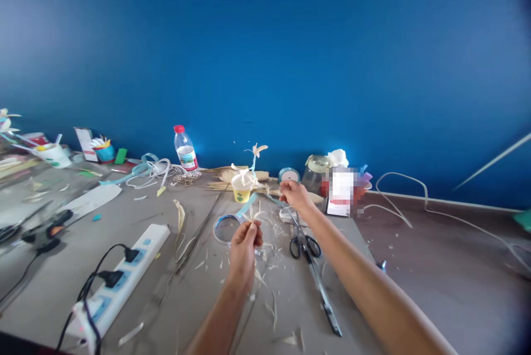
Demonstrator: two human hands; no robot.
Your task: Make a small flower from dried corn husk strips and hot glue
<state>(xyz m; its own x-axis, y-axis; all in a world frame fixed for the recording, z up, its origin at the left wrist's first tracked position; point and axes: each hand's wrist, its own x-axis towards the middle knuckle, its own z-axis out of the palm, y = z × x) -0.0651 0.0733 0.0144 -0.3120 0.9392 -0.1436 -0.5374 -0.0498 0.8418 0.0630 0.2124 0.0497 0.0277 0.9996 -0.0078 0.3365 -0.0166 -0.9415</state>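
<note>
My left hand (245, 241) pinches a small pale flower (254, 217) made of thin husk-like strips, its petals spreading above my fingertips. My right hand (295, 196) reaches further forward over dried husks (232, 178), its fingers curled together; what they hold, if anything, is too small to make out. Just beyond my left hand stands a yellow and white paper cup (241, 192) with a pale flower (259, 150) on a light blue stem. Black-handled scissors (305, 245) lie below my right hand. A ring-shaped roll of tape (215, 229) rests beside my left hand.
A white power strip (136, 266) with black plugs lies at left, near a glue gun (45, 236). A red-capped bottle (186, 150) stands by the blue partition (265, 56). At right are a glass jar (315, 172) and a phone-like screen (341, 192). Scraps litter the table.
</note>
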